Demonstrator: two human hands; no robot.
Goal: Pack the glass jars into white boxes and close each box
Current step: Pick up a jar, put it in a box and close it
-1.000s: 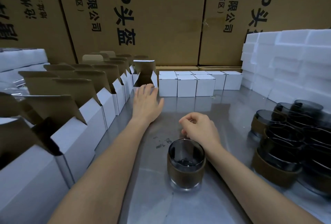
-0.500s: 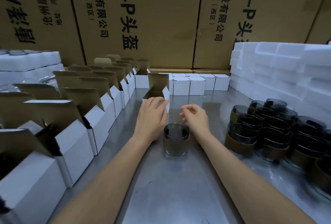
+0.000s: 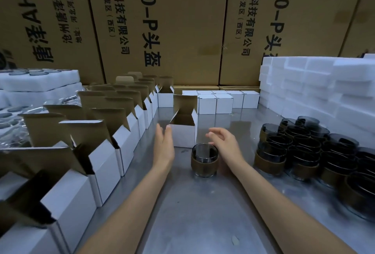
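Observation:
A dark glass jar (image 3: 204, 160) with a brown band stands upright on the metal table, in the middle. Just behind it stands an open white box (image 3: 183, 135), its brown flaps raised. My left hand (image 3: 164, 145) is flat and upright at the box's left front corner, fingers straight, touching or nearly touching it. My right hand (image 3: 224, 142) hovers to the right of the jar's rim with loosely bent fingers, holding nothing.
A row of open white boxes (image 3: 121, 131) lines the left side. Closed white boxes (image 3: 215, 102) stand at the back. Several stacked jars (image 3: 304, 148) fill the right, with white foam blocks (image 3: 316, 91) behind and large cartons (image 3: 182, 30) as a back wall.
The open box has come forward from the left row to just behind the jar. My left hand has turned on edge beside it; my right hand has opened and shifted right of the jar.

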